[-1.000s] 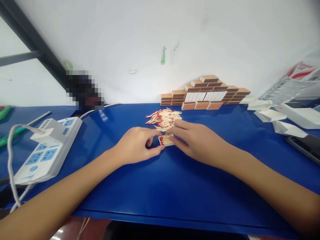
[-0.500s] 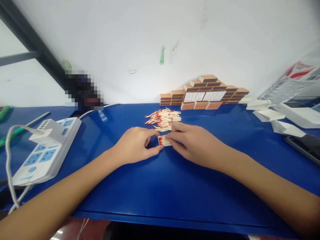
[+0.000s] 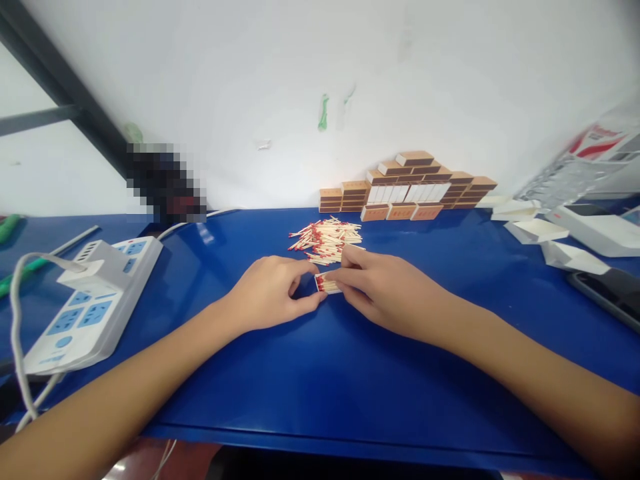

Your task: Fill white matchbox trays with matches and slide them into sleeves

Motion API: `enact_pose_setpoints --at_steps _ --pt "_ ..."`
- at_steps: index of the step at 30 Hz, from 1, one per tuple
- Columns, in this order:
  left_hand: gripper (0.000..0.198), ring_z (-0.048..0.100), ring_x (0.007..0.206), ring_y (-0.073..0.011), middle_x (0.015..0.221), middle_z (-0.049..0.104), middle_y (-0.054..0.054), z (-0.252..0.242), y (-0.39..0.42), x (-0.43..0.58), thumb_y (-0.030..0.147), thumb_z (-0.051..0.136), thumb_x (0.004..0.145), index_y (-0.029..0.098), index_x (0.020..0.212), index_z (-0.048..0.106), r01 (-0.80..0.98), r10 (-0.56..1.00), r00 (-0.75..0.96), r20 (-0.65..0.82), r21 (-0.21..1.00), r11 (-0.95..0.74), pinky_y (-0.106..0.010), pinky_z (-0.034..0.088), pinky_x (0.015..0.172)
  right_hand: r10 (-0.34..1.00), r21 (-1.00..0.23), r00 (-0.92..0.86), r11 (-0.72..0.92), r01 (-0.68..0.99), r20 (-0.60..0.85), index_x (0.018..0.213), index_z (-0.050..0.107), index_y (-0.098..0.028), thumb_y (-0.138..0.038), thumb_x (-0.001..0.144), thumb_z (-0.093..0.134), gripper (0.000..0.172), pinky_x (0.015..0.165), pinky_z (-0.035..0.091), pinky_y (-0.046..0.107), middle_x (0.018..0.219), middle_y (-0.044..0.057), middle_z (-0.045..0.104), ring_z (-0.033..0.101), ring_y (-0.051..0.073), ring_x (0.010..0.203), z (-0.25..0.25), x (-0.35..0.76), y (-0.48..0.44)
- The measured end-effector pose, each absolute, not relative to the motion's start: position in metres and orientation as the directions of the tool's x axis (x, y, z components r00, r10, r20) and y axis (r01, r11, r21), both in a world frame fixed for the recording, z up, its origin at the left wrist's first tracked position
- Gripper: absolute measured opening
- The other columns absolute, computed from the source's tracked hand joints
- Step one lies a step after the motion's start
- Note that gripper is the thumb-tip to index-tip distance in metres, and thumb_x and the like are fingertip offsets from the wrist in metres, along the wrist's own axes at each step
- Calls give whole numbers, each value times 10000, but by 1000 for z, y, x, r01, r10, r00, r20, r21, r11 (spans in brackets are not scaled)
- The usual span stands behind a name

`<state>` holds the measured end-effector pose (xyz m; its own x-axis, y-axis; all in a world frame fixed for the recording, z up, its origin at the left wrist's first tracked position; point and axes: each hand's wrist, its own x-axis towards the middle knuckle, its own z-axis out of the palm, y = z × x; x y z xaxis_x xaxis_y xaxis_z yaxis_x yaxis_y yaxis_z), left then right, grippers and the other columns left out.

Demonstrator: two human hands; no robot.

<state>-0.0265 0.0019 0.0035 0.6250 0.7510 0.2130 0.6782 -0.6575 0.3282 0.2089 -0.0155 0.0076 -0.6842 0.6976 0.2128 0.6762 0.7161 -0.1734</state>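
Observation:
A small white matchbox tray (image 3: 329, 291) lies on the blue table, filled with red-tipped matches (image 3: 327, 282) whose heads point left. My left hand (image 3: 277, 291) grips the left end of this tray between thumb and index finger. Over its right end, my right hand (image 3: 376, 285) has its fingers bent down onto the matches and the tray, hiding that end. Whether a single match sits between those fingertips I cannot make out. Just behind the tray is a loose heap of matches (image 3: 330, 237).
Stacked matchboxes (image 3: 405, 183) stand against the white wall. To the left is a power strip (image 3: 100, 307) with a plugged-in adapter and white cable. On the right lie folded paper pieces (image 3: 537, 231), a white box (image 3: 597, 229), a dark phone (image 3: 607, 293) and a plastic-wrapped package (image 3: 575, 157).
Both hands stay at the tray. My right index finger has shifted slightly left over the matches; otherwise only a slight shift of the whole view shows.

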Motion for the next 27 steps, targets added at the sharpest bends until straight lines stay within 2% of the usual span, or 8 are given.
enact_pose_setpoints --at_steps 6,12,18,20,22,24,26,27 --pt "253 528 545 -106 598 579 67 4 2 -27 414 690 890 239 1065 744 681 752 624 213 323 -657 -261 335 551 697 -177 -690 717 675 195 1116 746 -185 -124 978 497 291 647 388 294 937 59 548 531 150 705 8 209 -16" --pt "262 534 553 -111 615 592 61 5 1 -27 423 683 894 230 1064 735 689 754 627 195 313 -654 -264 334 549 694 -177 -686 720 671 219 1038 749 -179 -177 1002 483 269 617 378 302 917 58 561 528 152 679 9 212 -15" --pt "280 520 530 -103 584 563 69 6 0 -27 423 682 895 222 1083 733 679 767 599 228 363 -638 -257 347 555 697 -133 -586 683 718 413 1011 742 -191 -215 982 499 246 662 416 310 927 85 647 587 187 752 26 242 10" --pt "292 519 528 -103 581 558 68 6 0 -26 428 680 895 223 1095 735 671 767 597 233 378 -638 -255 350 558 744 -95 -489 587 804 455 987 751 -195 -259 969 518 243 680 422 324 894 89 685 613 217 792 34 267 25" --pt "286 519 525 -104 572 551 66 4 -1 -26 431 680 894 224 1081 742 667 763 611 212 381 -640 -255 342 554 810 -83 -322 411 908 490 940 765 -182 -294 930 564 231 680 417 335 812 82 700 609 219 736 42 298 42" --pt "284 511 516 -101 559 535 69 3 -1 -26 437 679 894 223 1068 744 667 762 614 204 381 -640 -254 335 550 835 -170 -10 124 978 550 933 781 -175 -300 889 608 217 677 407 339 817 90 726 618 226 734 46 332 56" --pt "292 499 508 -97 555 519 74 2 -1 -25 443 675 895 226 1078 741 668 766 607 214 385 -637 -253 333 550 795 -309 286 -131 942 535 938 794 -164 -300 858 649 214 705 409 356 814 107 733 619 240 751 47 362 67" --pt "295 494 506 -95 556 513 76 1 -2 -25 444 674 895 227 1083 740 668 766 605 217 385 -636 -252 330 548 760 -399 399 -201 895 512 949 794 -145 -299 850 664 225 718 416 364 834 127 736 617 239 746 46 375 71"
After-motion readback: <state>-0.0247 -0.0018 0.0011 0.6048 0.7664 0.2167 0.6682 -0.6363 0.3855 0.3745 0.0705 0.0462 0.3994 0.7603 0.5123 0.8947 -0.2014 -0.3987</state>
